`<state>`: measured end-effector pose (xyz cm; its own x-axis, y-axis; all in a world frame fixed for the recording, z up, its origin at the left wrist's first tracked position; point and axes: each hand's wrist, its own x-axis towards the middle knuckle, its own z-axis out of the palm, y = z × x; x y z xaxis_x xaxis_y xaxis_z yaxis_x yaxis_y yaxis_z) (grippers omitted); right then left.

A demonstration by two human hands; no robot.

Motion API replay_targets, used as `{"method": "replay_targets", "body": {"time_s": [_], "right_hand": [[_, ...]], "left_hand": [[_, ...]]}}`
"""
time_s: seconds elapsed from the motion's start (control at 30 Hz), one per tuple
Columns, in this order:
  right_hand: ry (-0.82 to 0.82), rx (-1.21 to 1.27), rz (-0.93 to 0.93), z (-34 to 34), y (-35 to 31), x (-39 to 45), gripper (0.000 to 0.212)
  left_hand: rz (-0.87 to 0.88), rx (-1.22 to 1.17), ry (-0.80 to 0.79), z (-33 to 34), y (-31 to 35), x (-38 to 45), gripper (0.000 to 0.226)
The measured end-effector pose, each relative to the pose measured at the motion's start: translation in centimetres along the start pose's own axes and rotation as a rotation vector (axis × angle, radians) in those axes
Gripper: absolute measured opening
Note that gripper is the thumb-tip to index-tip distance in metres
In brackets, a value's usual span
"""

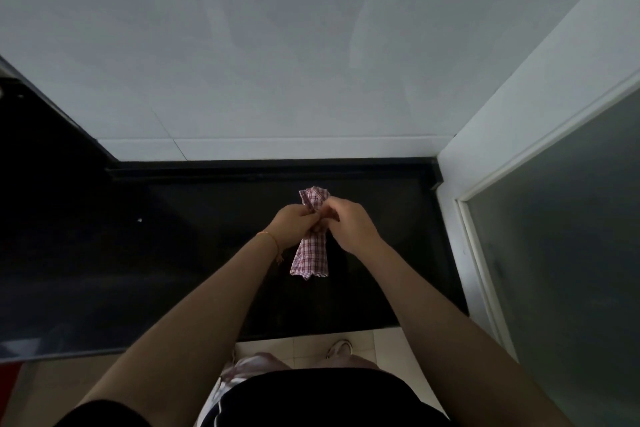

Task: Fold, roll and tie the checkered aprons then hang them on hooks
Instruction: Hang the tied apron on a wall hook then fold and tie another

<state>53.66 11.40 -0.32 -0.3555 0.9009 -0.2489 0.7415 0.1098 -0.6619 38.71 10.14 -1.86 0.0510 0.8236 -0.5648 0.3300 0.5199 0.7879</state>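
Observation:
A red-and-white checkered apron, rolled into a narrow bundle, lies lengthwise on the black countertop. My left hand and my right hand both pinch it at its middle, fingers closed around the waist of the roll. The far end of the roll flares out above my fingers and the near end fans out toward me. Whatever tie sits between my fingers is hidden. No hooks are in view.
A pale tiled wall rises behind the counter. To the right stands a white-framed frosted glass door. A dark unit borders the counter at the left. Light floor tiles show below the counter's front edge.

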Motion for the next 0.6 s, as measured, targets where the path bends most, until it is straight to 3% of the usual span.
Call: {"method": "replay_targets", "body": {"time_s": [0.2, 0.43, 0.6], "right_hand": [[-0.043, 0.018, 0.105, -0.3, 1.0, -0.3, 0.005], [-0.046, 0.134, 0.047, -0.4, 0.1, -0.4, 0.015], [0.016, 0.072, 0.023, 0.3, -0.6, 0.0, 0.011]], "left_hand": [[0.05, 0.039, 0.171, 0.6, -0.7, 0.2, 0.017], [0.194, 0.029, 0.106, 0.2, -1.0, 0.0, 0.01], [0.098, 0.019, 0.244, 0.4, -1.1, 0.2, 0.023]]}}
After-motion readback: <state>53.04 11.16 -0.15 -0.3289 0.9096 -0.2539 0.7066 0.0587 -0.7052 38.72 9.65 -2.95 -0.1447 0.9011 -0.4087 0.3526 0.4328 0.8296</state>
